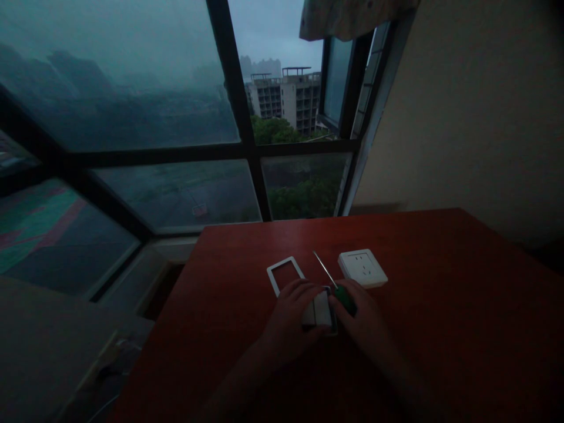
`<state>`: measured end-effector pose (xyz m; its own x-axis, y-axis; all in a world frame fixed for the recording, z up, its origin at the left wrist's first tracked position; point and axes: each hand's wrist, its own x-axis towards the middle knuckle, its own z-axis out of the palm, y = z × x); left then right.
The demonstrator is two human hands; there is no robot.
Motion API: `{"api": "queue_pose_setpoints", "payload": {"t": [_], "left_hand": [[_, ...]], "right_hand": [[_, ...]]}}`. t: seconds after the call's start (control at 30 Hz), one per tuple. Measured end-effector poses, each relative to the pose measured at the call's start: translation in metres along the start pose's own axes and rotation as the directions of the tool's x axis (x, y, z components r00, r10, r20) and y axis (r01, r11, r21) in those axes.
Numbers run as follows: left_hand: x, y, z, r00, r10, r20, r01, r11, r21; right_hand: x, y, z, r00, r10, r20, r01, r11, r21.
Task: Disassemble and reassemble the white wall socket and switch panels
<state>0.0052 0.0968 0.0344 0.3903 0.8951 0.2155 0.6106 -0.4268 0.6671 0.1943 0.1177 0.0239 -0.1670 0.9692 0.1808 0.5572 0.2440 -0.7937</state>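
My left hand is closed around a white wall switch, its thumb on the near edge and its fingers over the far side. A screwdriver with a green handle is gripped in my right hand, its thin metal shaft pointing away to the upper left. My right fingers are close to the switch's right edge; whether they touch it I cannot tell. Beyond my left hand lies a white rectangular frame, partly covered by the fingers. A white wall socket rests face up beyond my right hand.
Everything lies on a reddish-brown table. Large windows with dark frames stand behind and to the left, one pane ajar at the right. A plain wall rises on the right. The room is dim.
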Motion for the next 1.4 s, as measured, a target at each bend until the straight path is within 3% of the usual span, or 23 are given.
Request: {"api": "queue_pose_setpoints", "payload": {"t": [0.13, 0.5, 0.77, 0.93, 1.4], "left_hand": [[-0.004, -0.001, -0.002, 1.000, -0.006, 0.000, 0.006, 1.000, -0.001], [-0.005, -0.005, 0.004, 0.996, -0.059, -0.066, 0.053, 0.994, -0.094], [-0.004, -0.003, 0.014, 0.986, -0.069, -0.155, 0.053, 0.993, -0.103], [-0.007, -0.003, 0.019, 0.977, -0.073, -0.201, 0.060, 0.996, -0.071], [-0.008, -0.004, 0.023, 0.985, -0.021, -0.171, 0.039, 0.994, 0.099]], "right_hand": [[-0.003, 0.000, 0.004, 1.000, 0.002, -0.020, -0.002, 1.000, -0.013], [-0.002, 0.007, 0.014, 0.996, -0.043, 0.084, 0.039, 0.998, 0.055], [-0.004, 0.007, 0.017, 0.997, 0.006, 0.080, -0.014, 0.995, 0.096], [-0.004, 0.012, 0.025, 0.999, 0.032, 0.034, -0.036, 0.993, 0.117], [0.000, 0.004, 0.026, 0.998, 0.062, 0.022, -0.064, 0.994, 0.094]]}}
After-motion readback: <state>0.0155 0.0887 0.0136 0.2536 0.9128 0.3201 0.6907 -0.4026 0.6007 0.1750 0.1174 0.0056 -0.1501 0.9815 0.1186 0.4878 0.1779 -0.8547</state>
